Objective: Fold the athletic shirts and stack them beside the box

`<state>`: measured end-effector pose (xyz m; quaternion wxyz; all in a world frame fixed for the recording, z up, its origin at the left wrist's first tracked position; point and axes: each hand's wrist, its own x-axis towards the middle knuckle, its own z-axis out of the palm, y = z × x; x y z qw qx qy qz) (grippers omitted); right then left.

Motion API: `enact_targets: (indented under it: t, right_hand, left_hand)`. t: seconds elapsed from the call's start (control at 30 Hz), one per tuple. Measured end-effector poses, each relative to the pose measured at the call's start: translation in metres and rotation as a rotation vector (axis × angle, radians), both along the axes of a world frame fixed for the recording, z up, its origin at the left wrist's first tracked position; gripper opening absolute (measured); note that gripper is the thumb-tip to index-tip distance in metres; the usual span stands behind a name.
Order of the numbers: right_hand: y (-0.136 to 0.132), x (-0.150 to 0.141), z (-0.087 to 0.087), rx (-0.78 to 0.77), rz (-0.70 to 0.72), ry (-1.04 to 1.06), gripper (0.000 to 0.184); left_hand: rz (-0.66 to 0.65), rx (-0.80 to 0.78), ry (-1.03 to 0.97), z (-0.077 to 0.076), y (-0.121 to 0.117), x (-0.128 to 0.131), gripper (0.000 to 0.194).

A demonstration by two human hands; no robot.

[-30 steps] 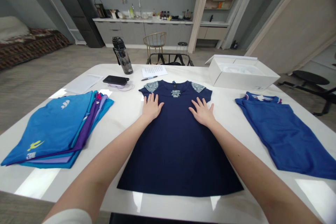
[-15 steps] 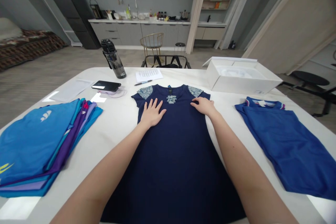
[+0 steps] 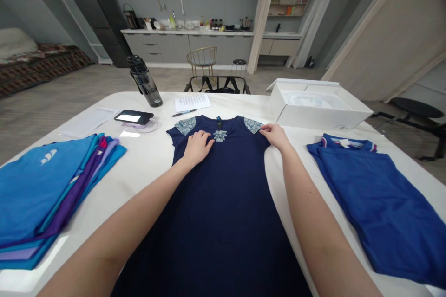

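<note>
Navy dress (image 3: pixel 223 204) beneath left fingers (image 3: pixel 200 135)

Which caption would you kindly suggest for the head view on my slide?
Left hand on a navy dress, right hand at its sleeve, with stacked clothes left and a folded blue shirt right.

light: even, moderate | glare: white patches on tabletop (image 3: pixel 146 162), phone (image 3: pixel 144 117) | navy dress (image 3: pixel 223 204): dark, little detail | wide-angle stretch, refrigerator (image 3: pixel 99 16) leaning | top-right corner: dark | background: soft
</note>
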<state>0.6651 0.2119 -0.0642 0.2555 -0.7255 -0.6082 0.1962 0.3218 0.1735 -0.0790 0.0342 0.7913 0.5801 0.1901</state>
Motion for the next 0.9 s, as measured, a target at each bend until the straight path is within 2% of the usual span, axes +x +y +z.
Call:
enact_targets:
  t: [0.07,0.13,0.2,0.3,0.43,0.6,0.73,0.9]
  right_hand:
    - [0.003,0.012,-0.007,0.019,-0.167,-0.059,0.037]
    - [0.004,0.023,-0.013,-0.009,-0.236,-0.087,0.045]
    - [0.004,0.030,-0.018,-0.039,-0.248,-0.094,0.050]
    - [0.003,0.032,-0.019,-0.067,-0.250,-0.095,0.048]
    - [-0.001,0.025,-0.015,-0.108,-0.283,-0.100,0.045]
    - [-0.002,0.019,-0.014,-0.126,-0.296,-0.131,0.039]
    - [0.000,0.018,-0.014,-0.162,-0.268,-0.157,0.028]
    - [0.002,0.017,-0.016,-0.172,-0.243,-0.175,0.024]
  left_hand:
    - [-0.069,-0.002,-0.112,0.010,0.019,0.019,0.029]
    - [-0.150,-0.087,-0.205,0.016,0.042,0.040,0.023]
    - [-0.187,-0.172,-0.232,0.018,0.065,0.060,0.021]
    - [-0.197,-0.233,-0.182,0.015,0.096,0.086,0.023]
    - [-0.166,-0.258,-0.056,0.009,0.124,0.104,0.033]
    - [-0.183,-0.257,0.110,0.002,0.140,0.113,0.041]
    - [-0.205,-0.249,0.151,-0.003,0.145,0.118,0.044]
    - [-0.231,-0.260,0.173,-0.004,0.152,0.117,0.044]
